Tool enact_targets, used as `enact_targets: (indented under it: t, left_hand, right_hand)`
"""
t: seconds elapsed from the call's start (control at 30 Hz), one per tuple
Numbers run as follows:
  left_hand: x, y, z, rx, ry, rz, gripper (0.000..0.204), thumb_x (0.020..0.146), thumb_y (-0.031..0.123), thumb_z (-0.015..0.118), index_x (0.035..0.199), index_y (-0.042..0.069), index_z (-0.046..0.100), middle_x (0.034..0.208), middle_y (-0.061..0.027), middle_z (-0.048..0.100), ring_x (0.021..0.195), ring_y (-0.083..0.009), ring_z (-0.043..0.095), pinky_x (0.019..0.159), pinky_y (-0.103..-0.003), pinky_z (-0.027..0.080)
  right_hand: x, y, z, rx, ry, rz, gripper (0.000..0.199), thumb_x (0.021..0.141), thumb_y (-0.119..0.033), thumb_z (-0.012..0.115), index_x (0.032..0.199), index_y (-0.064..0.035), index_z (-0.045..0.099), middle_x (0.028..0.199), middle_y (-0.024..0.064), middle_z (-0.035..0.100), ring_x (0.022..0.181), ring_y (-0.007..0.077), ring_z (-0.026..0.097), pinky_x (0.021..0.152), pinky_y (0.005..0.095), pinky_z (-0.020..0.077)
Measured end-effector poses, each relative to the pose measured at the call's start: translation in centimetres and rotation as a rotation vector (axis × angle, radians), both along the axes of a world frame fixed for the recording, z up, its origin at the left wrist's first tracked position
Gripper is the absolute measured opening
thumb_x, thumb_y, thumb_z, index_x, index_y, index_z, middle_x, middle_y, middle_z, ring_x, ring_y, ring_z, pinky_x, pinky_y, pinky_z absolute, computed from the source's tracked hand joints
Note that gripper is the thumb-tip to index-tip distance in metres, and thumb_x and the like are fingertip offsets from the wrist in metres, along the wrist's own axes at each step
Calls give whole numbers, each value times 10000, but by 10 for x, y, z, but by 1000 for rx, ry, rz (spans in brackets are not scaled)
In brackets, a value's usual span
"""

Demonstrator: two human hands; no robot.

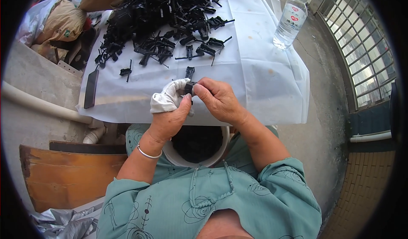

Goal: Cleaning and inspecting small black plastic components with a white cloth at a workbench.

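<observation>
My left hand [168, 111], its fingers wrapped in a white cloth glove with the thumb bare, grips a small black plastic part [189, 87] over the near edge of the table. The bare thumb and fingertips of my right hand [219, 101] pinch the right side of the same part. Just beyond my fingers another black plastic part [190, 72] lies on the white sheet. A large heap of similar black parts [157, 14] covers the far left and middle, with several scattered nearer. My fingers hide some of the held part.
A white sheet [272, 77] covers the table. At its right edge stands a clear water bottle [290, 22]. A white bucket [171, 155] with dark contents sits between my knees. A flat dark bar [91, 89] lies at the left edge. Bags [63, 21] are piled at the far left.
</observation>
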State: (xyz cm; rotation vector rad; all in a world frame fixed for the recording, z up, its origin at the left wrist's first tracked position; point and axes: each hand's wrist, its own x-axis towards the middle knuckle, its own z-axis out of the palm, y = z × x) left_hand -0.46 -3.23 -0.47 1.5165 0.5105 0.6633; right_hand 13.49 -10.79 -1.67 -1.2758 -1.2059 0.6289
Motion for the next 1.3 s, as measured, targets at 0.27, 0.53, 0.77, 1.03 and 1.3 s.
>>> enact_targets:
  t: [0.27,0.53,0.77,1.03,1.3]
  left_hand:
    - [-1,-4,-3,489,157,132,276,808,15,554,1077,-48,539,892,-112,610,756,-158,585,678,-274,488]
    - [-1,-2,3,459,122,93,288,835,33,544,1110,-39,501,907,-96,593,772,-172,581,718,-284,479]
    - [-4,9,5,-70,-16,44,290,917,69,445,1203,26,424,828,-6,541,562,-29,419,465,-164,355]
    - [-5,1,12,-28,99,-113,277,890,71,421,1161,19,447,774,10,504,599,-32,411,529,-183,369]
    - [2,2,1,352,114,-32,248,833,28,420,1074,-1,469,830,-52,523,686,-118,477,628,-266,431]
  right_hand:
    - [-12,5,-12,-74,-72,-17,200,905,-151,512,794,7,563,569,78,469,541,114,408,514,276,393]
    - [-11,9,-19,-11,94,27,210,904,-180,522,824,7,575,637,37,514,572,91,424,519,271,392]
    - [12,-3,-1,-223,-466,54,156,841,-124,611,929,4,613,670,56,575,579,91,489,551,241,421]
    - [1,-1,-1,-125,96,74,109,807,-86,651,842,4,601,615,38,525,536,80,431,517,217,383]
    - [-1,0,-2,-41,-104,87,202,881,-154,539,757,6,549,588,101,495,517,180,426,519,303,393]
